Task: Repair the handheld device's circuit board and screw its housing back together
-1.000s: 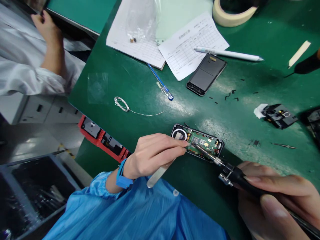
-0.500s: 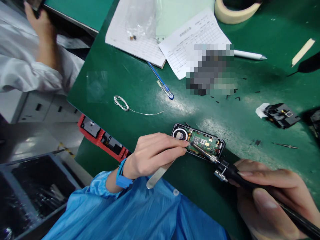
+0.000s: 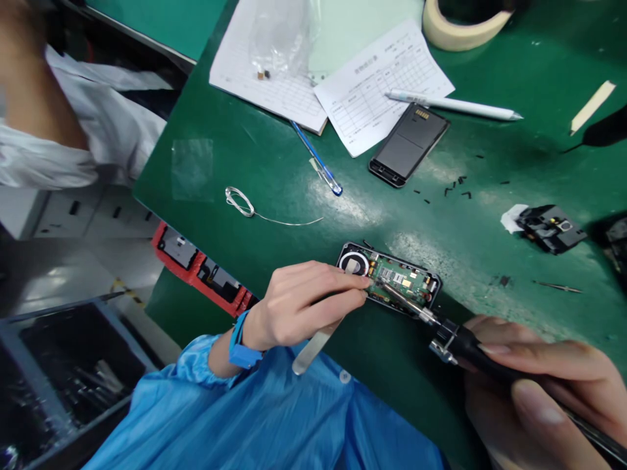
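An opened handheld device (image 3: 414,277) lies on the green table, its green circuit board and a round speaker (image 3: 353,263) showing. My left hand (image 3: 311,300) is closed around metal tweezers (image 3: 313,349), whose broad end sticks out below the palm. Its fingertips rest at the device's left part and hide the tweezers' tips. In my right hand (image 3: 548,385) is a soldering iron (image 3: 470,349) with a black handle. The iron's metal tip reaches over the board, just right of my left fingertips; whether it touches cannot be seen.
Solder wire (image 3: 240,202), a blue pen (image 3: 316,156), a black battery (image 3: 409,143), a white pen (image 3: 455,106) and papers (image 3: 382,78) lie beyond the device. A black module (image 3: 551,227) sits at right. Red trays (image 3: 198,267) stand by the left edge. A co-worker's sleeve (image 3: 117,124) is at upper left.
The soldering iron and my right hand have shifted slightly right, drawing the tip a little away from my left fingertips. My left hand stays nearly still. The co-worker's arm has moved.
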{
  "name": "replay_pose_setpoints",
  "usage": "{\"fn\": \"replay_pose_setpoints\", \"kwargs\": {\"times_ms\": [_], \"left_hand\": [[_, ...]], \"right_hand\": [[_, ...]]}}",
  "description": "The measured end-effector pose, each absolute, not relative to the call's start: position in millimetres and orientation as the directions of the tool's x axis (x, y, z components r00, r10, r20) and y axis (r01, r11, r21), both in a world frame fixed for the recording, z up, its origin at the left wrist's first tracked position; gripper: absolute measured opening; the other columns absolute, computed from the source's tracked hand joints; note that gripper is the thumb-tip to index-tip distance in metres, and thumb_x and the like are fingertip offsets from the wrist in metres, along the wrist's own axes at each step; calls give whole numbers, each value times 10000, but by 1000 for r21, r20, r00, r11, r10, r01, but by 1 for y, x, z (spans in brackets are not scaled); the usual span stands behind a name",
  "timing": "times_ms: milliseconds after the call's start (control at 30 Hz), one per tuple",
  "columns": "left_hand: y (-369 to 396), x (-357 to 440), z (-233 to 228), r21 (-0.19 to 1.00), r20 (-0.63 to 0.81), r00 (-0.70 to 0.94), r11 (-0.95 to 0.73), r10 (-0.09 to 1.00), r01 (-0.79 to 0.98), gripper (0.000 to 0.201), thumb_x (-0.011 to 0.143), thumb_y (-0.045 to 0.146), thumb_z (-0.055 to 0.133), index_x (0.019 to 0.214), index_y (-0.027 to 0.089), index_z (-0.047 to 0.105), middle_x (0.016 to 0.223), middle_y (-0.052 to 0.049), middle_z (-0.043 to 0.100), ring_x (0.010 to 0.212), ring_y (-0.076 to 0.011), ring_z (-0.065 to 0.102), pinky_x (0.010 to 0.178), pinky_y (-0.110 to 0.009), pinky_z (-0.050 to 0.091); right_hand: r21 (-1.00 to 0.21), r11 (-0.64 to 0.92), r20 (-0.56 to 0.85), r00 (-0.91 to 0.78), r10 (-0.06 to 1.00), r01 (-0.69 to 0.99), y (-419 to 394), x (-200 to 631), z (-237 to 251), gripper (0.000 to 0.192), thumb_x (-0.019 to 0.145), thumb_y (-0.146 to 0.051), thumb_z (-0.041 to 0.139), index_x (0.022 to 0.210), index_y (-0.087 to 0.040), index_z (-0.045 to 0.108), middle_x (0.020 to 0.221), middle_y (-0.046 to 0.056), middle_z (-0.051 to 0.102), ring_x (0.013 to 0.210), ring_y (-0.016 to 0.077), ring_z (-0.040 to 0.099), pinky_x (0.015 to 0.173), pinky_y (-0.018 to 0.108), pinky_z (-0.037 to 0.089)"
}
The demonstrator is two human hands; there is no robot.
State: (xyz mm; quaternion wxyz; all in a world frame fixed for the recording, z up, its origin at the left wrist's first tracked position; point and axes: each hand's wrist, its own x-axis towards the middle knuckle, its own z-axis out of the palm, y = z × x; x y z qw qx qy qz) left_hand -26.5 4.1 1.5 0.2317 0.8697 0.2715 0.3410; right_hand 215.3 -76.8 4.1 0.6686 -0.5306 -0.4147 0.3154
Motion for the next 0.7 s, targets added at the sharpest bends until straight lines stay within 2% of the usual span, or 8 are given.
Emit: {"fn": "replay_pose_setpoints", "kwargs": {"times_ms": [300, 500, 700], "left_hand": [[5, -26, 1, 569, 497, 615, -765, 613, 302, 100, 1075, 61, 679, 1148, 109, 729, 1137, -132, 877, 1007, -186, 842, 835, -311, 705], [6, -24, 0, 582, 504, 592, -754, 629, 306, 114, 1082, 82, 675, 1169, 128, 731, 1136, -120, 876, 974, -184, 848, 809, -304, 702], [6, -24, 1, 578, 485, 606, -752, 630, 319, 143, 1057, 54, 694, 1163, 145, 727, 1124, -116, 883, 930, -181, 850, 771, -303, 696]], "right_hand": [[-964, 258, 204, 467, 860, -55, -70, 216, 7, 82, 906, -259, 783, 877, -186, 809, 669, -3, 717, 499, 172, 587, 492, 362, 458], [-966, 245, 187, 430, 883, -84, -54, 216, 20, 78, 851, -186, 743, 793, -195, 794, 581, -26, 663, 443, 152, 592, 461, 314, 406], [-972, 208, 134, 465, 875, -111, -54, 216, 20, 81, 797, -188, 737, 751, -213, 800, 542, -29, 655, 432, 154, 581, 433, 303, 406]]}}
